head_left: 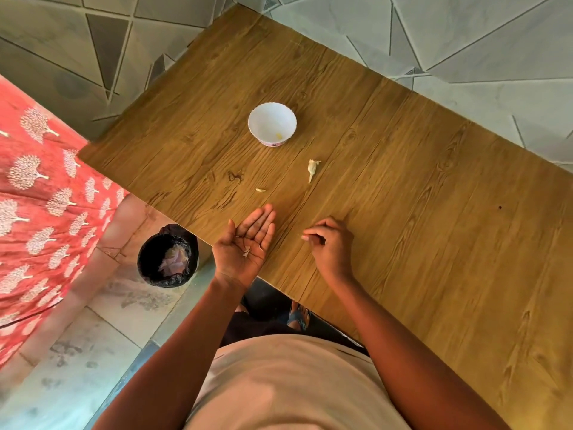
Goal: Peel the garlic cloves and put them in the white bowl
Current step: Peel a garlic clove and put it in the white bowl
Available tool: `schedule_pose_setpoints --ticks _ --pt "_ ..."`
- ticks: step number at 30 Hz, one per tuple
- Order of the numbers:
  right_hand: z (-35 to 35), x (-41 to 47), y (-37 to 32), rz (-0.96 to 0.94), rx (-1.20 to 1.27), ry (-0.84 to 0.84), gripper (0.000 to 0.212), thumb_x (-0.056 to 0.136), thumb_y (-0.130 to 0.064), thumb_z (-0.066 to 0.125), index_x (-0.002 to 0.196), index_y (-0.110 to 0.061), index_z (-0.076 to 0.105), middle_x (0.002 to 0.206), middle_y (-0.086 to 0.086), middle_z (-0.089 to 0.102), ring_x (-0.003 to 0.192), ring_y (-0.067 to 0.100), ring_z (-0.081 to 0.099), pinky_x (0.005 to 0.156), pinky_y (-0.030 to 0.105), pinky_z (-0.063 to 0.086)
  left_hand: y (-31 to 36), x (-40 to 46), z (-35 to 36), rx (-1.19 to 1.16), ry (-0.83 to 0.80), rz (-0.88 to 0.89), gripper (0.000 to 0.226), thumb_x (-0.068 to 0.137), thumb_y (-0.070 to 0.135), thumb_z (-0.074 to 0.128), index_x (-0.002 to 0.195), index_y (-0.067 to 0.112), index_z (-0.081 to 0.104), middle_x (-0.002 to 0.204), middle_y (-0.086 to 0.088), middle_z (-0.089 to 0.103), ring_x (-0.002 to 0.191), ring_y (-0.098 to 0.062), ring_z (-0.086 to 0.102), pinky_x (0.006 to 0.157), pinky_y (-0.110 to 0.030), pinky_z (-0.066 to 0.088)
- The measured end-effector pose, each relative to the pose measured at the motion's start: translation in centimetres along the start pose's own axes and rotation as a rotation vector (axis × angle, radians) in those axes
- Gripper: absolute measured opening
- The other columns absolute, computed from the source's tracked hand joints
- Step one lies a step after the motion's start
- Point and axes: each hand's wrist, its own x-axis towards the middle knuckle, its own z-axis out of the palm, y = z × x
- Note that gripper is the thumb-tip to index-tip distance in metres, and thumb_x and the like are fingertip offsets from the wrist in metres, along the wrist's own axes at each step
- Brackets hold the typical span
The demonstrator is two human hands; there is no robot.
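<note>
Papery peel scraps (246, 251) on flat upturned left hand (245, 243); right hand (328, 240) pinching a thin sliver (302, 236)

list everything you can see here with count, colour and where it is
table: one, brown wood grain, fills the middle and right of the view
white bowl: one, white, on the table beyond the hands, with a small yellowish bit inside
garlic piece: one, pale cream, on the table near side of the bowl, to its right
small scrap: one, yellowish, on the table between the bowl and the left hand
bin: one, black liner, on the floor left of the table, pale scraps inside
red cloth: one, red with white tree print, far left
left hand: palm up, open, bits of peel lying on it
right hand: fingers curled, pinching a tiny scrap over the table
</note>
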Motion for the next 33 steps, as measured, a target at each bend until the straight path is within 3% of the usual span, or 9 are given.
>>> schedule_pose_setpoints --ticks 6,11,16,21,25,30,33 --pt "0.7 0.4 0.6 -0.001 0.02 -0.036 0.022 0.082 0.013 0.071 0.093 -0.006 0.076 0.103 0.001 0.06 0.095 0.017 0.069 0.074 0.028 0.063 0.0 0.1 -0.2 0.001 -0.007 -0.002 0.068 0.11 0.04 0.023 0.123 -0.01 0.067 0.145 -0.027 0.054 0.135 -0.038 0.054 0.111 -0.044 0.046" --pt "1.2 0.5 1.0 -0.043 -0.036 -0.021 0.021 0.08 0.004 0.076 0.093 -0.012 0.076 0.1 -0.014 0.052 0.098 0.021 0.064 0.074 0.039 0.061 -0.1 0.2 -0.1 0.014 -0.006 -0.012 0.069 0.109 0.041 0.023 0.124 -0.01 0.066 0.145 -0.027 0.055 0.135 -0.038 0.054 0.113 -0.044 0.044" --pt "1.1 0.9 0.1 -0.114 -0.163 0.0 0.016 0.081 -0.001 0.076 0.089 -0.014 0.075 0.096 -0.006 0.059 0.097 0.021 0.057 0.074 0.047 0.056 -0.3 0.4 -0.1 0.01 0.0 -0.016 0.069 0.109 0.04 0.022 0.125 -0.011 0.065 0.145 -0.027 0.054 0.135 -0.038 0.054 0.114 -0.045 0.042" --pt "1.5 1.1 -0.7 -0.11 -0.315 -0.076 0.012 0.088 -0.004 0.069 0.093 -0.015 0.07 0.109 0.003 0.057 0.107 0.021 0.053 0.09 0.032 0.032 -0.3 0.4 -0.1 0.007 0.006 -0.011 0.07 0.109 0.041 0.021 0.124 -0.011 0.065 0.145 -0.027 0.054 0.135 -0.038 0.054 0.113 -0.045 0.043" --pt "0.2 2.3 -1.2 0.089 0.001 -0.071 0.019 0.094 0.002 0.06 0.1 -0.015 0.066 0.113 0.0 0.058 0.102 0.007 0.061 0.09 0.033 0.057 -0.3 0.3 0.0 -0.005 0.028 0.005 0.071 0.109 0.04 0.021 0.121 -0.01 0.069 0.144 -0.026 0.056 0.135 -0.037 0.055 0.112 -0.044 0.043" --pt "-1.7 1.0 -0.3 0.098 0.048 -0.048 0.021 0.09 0.006 0.066 0.095 -0.013 0.071 0.107 -0.002 0.061 0.091 -0.001 0.065 0.081 0.02 0.058 -0.2 0.2 -0.2 -0.049 0.038 0.024 0.07 0.109 0.04 0.021 0.121 -0.01 0.068 0.145 -0.026 0.055 0.136 -0.037 0.054 0.113 -0.044 0.043" --pt "-0.9 0.3 -0.1 0.102 0.035 -0.058 0.02 0.088 0.007 0.067 0.096 -0.011 0.073 0.105 -0.003 0.062 0.087 -0.001 0.068 0.078 0.021 0.06 -0.2 0.1 -0.2 -0.045 0.034 0.029 0.07 0.109 0.04 0.021 0.121 -0.01 0.068 0.144 -0.026 0.055 0.135 -0.037 0.055 0.114 -0.043 0.043"
